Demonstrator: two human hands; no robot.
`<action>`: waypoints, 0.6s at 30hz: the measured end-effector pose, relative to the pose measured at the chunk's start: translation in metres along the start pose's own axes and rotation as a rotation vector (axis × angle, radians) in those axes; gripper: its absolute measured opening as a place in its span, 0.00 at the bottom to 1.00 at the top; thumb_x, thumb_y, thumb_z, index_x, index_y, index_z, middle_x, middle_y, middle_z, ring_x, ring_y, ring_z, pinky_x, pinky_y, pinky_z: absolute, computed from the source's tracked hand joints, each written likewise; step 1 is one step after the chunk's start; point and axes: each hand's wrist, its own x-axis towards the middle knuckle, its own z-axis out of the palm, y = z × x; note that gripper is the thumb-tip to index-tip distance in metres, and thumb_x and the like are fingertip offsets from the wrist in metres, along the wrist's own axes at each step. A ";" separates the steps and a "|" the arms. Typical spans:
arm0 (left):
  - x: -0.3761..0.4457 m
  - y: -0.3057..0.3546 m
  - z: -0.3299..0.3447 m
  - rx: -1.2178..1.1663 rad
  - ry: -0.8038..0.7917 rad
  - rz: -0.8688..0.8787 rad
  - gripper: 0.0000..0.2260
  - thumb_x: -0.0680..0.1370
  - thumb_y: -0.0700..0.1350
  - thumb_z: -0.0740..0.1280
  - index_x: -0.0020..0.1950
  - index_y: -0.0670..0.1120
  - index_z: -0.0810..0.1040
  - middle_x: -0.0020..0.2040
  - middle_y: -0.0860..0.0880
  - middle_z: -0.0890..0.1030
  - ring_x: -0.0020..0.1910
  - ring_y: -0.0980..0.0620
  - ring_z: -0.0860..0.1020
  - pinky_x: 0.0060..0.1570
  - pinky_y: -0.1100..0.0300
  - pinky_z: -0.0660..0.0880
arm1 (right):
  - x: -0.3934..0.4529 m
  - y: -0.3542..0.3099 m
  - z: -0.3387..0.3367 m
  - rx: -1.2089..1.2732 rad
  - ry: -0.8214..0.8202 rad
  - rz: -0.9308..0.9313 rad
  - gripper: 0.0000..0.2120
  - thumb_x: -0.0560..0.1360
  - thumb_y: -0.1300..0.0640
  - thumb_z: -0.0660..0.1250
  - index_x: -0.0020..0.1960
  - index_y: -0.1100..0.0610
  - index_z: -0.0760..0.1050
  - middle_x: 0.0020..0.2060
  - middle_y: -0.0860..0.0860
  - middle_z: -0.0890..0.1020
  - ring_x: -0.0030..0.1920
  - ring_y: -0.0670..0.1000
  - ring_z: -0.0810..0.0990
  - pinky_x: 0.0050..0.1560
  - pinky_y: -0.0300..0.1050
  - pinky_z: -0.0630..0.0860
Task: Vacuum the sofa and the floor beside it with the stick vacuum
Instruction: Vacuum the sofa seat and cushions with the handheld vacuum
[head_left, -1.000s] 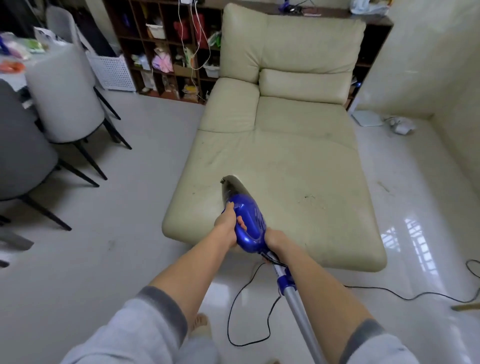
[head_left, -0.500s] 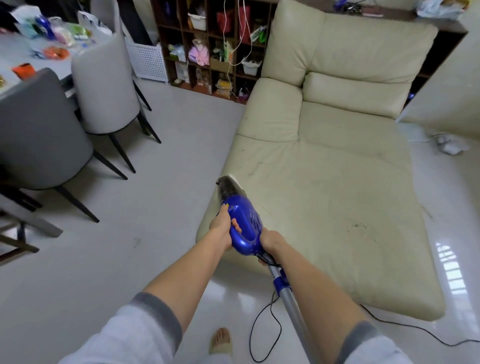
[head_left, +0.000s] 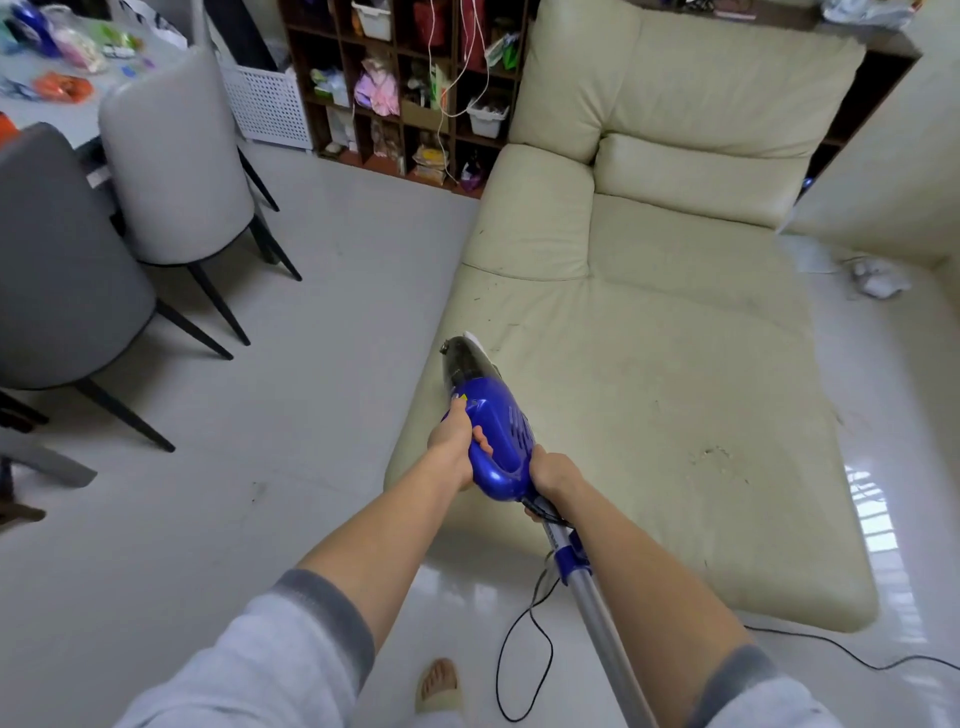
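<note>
My left hand (head_left: 453, 448) wraps the front of the blue vacuum (head_left: 498, 431), thumb stretched forward onto the yellow button on top, and my right hand (head_left: 551, 477) is closed round the back of its looped handle where the cord comes out. So both grips are shut on the vacuum. Its dark clear nose rests on the near left edge of the cream sofa (head_left: 675, 374), pointing away from me.

Compared with half a second ago, the nose sits in much the same spot on the seat edge and my hands have not shifted on the body; my view has swung left a little, so the chairs (head_left: 171, 156) and the desk (head_left: 57, 111) fill more of the left side. My sandalled foot (head_left: 439, 686) is further into view.

The very tip of the nose is hidden behind the dust cup, so I cannot tell whether it touches the cushion. The silver tube (head_left: 597, 618) runs down past my right forearm and is cut off at the bottom edge. The black cord (head_left: 524, 660) loops on the floor (head_left: 291, 395) and trails off right. Crumbs on the seat are faint.

Both arms reach forward, nearly straight, sleeves pushed up to the elbows.
</note>
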 end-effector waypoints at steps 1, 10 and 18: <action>-0.002 -0.004 0.003 0.013 -0.004 -0.005 0.14 0.78 0.56 0.65 0.51 0.45 0.78 0.27 0.50 0.72 0.22 0.54 0.68 0.22 0.66 0.68 | 0.001 0.006 -0.003 0.006 0.005 0.000 0.23 0.79 0.48 0.46 0.49 0.61 0.75 0.52 0.64 0.81 0.49 0.60 0.79 0.57 0.54 0.75; -0.033 -0.051 0.047 0.106 -0.048 0.006 0.14 0.79 0.56 0.64 0.49 0.45 0.77 0.27 0.50 0.71 0.22 0.54 0.67 0.22 0.66 0.67 | -0.022 0.062 -0.051 0.056 0.060 0.021 0.23 0.78 0.45 0.46 0.50 0.60 0.74 0.54 0.64 0.81 0.56 0.63 0.79 0.60 0.55 0.74; -0.082 -0.150 0.156 0.286 -0.198 -0.010 0.13 0.78 0.56 0.65 0.48 0.46 0.76 0.23 0.51 0.69 0.19 0.55 0.65 0.20 0.67 0.65 | -0.061 0.171 -0.157 0.267 0.212 0.113 0.23 0.77 0.46 0.48 0.49 0.60 0.74 0.53 0.64 0.81 0.55 0.63 0.80 0.58 0.57 0.75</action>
